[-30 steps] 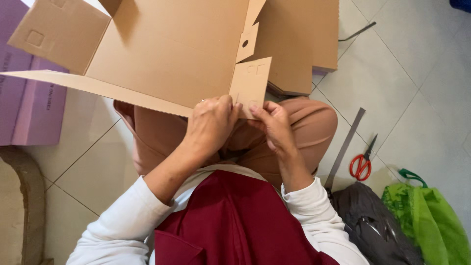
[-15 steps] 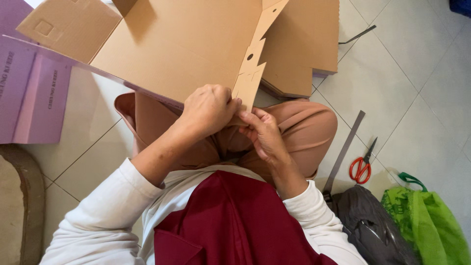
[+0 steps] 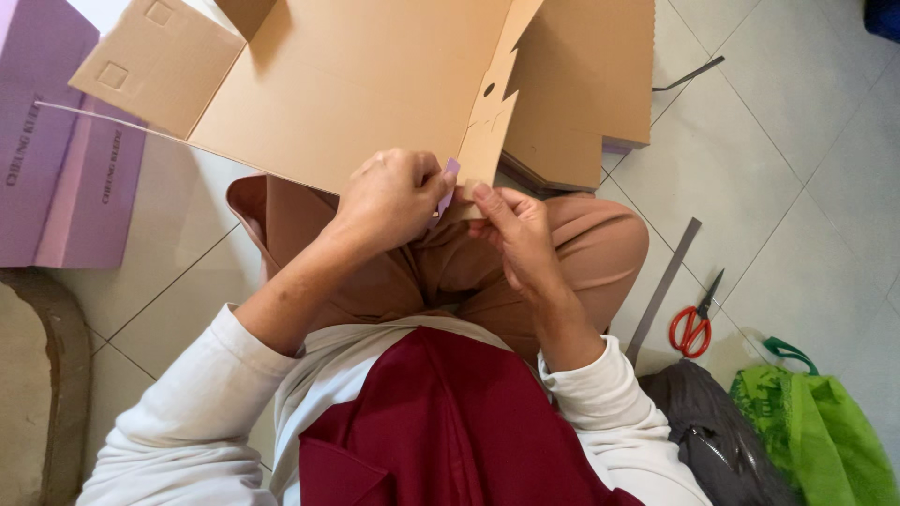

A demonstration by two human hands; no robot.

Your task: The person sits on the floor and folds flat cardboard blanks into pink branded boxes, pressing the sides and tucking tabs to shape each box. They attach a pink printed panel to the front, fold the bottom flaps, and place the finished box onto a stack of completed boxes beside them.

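Cardboard box (image 3: 347, 84) lay open just beyond my lap, its notched flap (image 3: 487, 141) pinched by my left hand (image 3: 389, 201), right hand (image 3: 516, 230) pressing beside it.

Both hands, left hand (image 3: 389, 199) and right hand (image 3: 517, 234), pinch the cardboard box (image 3: 347, 84) flap.
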